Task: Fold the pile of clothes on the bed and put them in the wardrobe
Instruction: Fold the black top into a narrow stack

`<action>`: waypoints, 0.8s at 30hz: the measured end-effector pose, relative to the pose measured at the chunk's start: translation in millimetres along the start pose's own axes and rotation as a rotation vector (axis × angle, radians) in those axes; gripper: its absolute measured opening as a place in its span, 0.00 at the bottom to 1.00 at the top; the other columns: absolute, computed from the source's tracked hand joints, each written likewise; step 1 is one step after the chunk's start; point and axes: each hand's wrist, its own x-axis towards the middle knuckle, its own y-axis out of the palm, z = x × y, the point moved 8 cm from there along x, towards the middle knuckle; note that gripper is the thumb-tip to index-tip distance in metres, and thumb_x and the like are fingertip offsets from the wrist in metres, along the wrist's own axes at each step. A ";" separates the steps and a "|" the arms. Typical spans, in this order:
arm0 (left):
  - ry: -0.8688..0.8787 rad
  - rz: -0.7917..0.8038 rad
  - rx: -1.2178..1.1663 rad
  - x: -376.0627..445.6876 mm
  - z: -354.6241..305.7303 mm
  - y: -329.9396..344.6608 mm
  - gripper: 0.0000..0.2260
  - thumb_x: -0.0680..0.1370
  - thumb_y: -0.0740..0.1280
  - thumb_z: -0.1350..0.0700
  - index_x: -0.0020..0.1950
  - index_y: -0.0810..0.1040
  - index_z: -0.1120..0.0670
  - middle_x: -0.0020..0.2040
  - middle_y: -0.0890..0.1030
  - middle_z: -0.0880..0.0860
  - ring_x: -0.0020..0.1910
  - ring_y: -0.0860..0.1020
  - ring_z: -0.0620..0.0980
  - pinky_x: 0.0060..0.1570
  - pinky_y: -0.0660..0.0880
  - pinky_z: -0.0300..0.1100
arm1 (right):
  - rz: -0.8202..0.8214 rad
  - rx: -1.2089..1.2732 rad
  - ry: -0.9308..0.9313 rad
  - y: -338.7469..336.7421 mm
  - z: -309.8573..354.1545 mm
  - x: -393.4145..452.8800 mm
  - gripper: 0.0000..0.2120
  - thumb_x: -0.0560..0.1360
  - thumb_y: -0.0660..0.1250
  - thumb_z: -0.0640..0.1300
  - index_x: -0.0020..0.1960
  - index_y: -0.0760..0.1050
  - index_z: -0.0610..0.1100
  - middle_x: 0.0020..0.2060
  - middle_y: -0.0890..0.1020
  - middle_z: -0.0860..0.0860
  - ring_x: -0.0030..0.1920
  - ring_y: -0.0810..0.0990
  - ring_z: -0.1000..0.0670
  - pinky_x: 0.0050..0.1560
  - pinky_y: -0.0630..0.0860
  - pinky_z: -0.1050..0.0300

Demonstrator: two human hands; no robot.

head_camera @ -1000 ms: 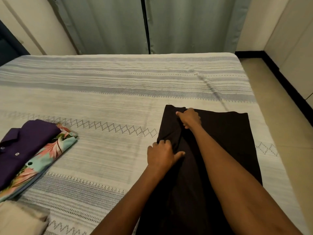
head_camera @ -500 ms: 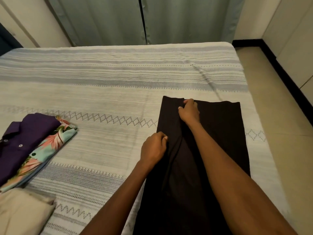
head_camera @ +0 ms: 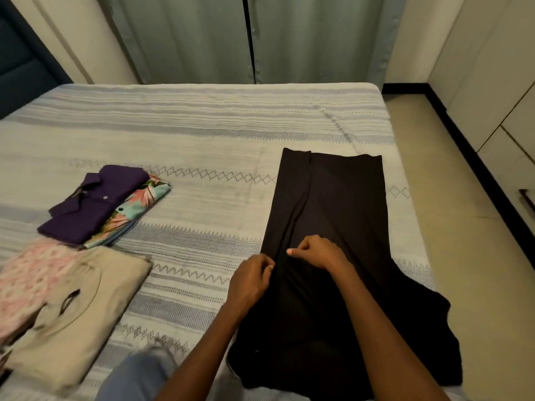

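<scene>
Single head-worn, wide-angle view, looking forward and down from the near side of the bed (head_camera: 202,134). Close above both forearms, with the curtains (head_camera: 254,39) straight ahead across the bed and a strip of floor (head_camera: 463,227) at right. No second view to overlap.

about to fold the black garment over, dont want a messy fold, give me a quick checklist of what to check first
1. Left hand pinching the fabric: ok.
2. Right hand pinching the fabric: ok.
3. Black garment lying flat: not ok, a long crease runs up its middle.
4. Far hem straight: ok.
5. Near end on the bed: cannot tell, arms cover it.
6. Purple shirt and beige top out of the way: ok.
</scene>
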 end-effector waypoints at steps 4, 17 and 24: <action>0.071 -0.039 0.171 -47.7 2.2 9.4 0.11 0.79 0.66 0.48 0.60 0.79 0.49 0.55 0.78 0.52 0.52 0.77 0.56 0.52 0.74 0.50 | -0.071 -0.089 -0.049 11.7 7.5 -33.0 0.16 0.78 0.62 0.63 0.48 0.76 0.51 0.51 0.81 0.51 0.56 0.78 0.46 0.56 0.75 0.47; 0.288 0.107 0.600 -127.8 18.0 46.8 0.32 0.79 0.50 0.29 0.78 0.63 0.44 0.78 0.63 0.56 0.76 0.60 0.61 0.74 0.54 0.57 | 0.012 0.089 0.167 15.8 -64.0 -50.3 0.29 0.63 0.69 0.75 0.43 0.77 0.49 0.46 0.81 0.47 0.52 0.81 0.42 0.58 0.77 0.47; 0.397 -0.041 0.399 -129.6 -8.7 30.4 0.14 0.81 0.59 0.43 0.54 0.84 0.42 0.66 0.78 0.48 0.66 0.74 0.56 0.63 0.72 0.50 | -0.006 0.565 0.108 4.1 -64.4 -93.7 0.06 0.79 0.68 0.43 0.55 0.78 0.44 0.49 0.78 0.48 0.52 0.78 0.47 0.39 0.80 0.52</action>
